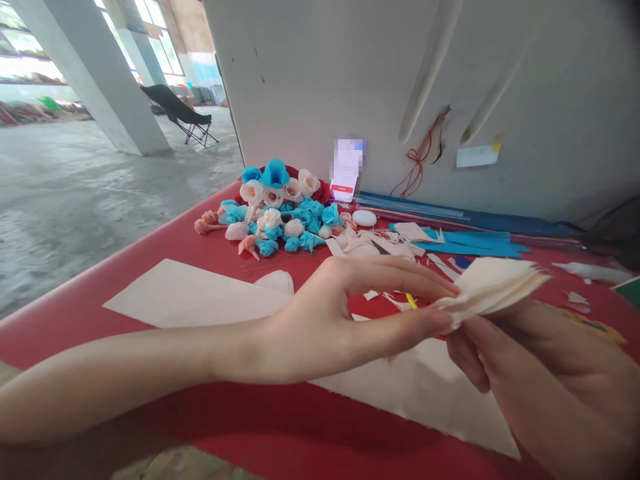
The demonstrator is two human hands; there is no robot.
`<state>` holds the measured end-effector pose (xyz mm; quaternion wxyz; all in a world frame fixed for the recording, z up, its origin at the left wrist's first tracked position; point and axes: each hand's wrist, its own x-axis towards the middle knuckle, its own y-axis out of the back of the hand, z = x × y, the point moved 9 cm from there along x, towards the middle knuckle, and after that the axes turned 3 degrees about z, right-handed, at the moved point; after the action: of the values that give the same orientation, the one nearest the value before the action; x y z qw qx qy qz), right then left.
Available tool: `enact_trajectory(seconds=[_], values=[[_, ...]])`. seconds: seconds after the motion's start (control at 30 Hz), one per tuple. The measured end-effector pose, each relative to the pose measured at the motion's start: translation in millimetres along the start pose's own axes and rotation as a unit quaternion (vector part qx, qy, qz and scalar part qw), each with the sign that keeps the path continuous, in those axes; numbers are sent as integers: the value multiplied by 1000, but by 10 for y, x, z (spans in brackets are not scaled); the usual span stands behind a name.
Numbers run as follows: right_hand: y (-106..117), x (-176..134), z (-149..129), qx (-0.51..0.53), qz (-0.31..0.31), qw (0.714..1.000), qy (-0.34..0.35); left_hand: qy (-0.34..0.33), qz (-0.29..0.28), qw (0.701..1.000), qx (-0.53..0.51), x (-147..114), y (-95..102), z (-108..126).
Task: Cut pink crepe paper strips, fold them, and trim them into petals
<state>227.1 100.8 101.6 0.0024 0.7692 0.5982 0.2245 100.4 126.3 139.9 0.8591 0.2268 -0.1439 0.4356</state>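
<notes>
Between my two hands is a folded stack of cream crepe paper, its layers fanning apart at the right end. My left hand pinches the stack's left corner between thumb and fingertips. From below and the right, my right hand grips the same stack, its thumb near the left corner and its other fingers partly hidden behind the paper. Under both hands, a long cream paper strip lies across the red table; my left forearm covers part of it.
Blue, cream and pink paper flowers are heaped at the back left. A phone leans against the wall behind a white oval object. Cream scraps and blue paper strips lie behind my hands. A folding chair stands beyond.
</notes>
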Motion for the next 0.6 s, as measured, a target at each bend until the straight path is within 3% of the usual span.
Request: enact_trajectory(seconds=[0.3,0.6], values=[[16,-9,85,38,5,998,-40,45,-8,999,2,-15,-18,-85],[-113,27,104,80,-58,994,-37,-45,61,992,98,-16,94,20]])
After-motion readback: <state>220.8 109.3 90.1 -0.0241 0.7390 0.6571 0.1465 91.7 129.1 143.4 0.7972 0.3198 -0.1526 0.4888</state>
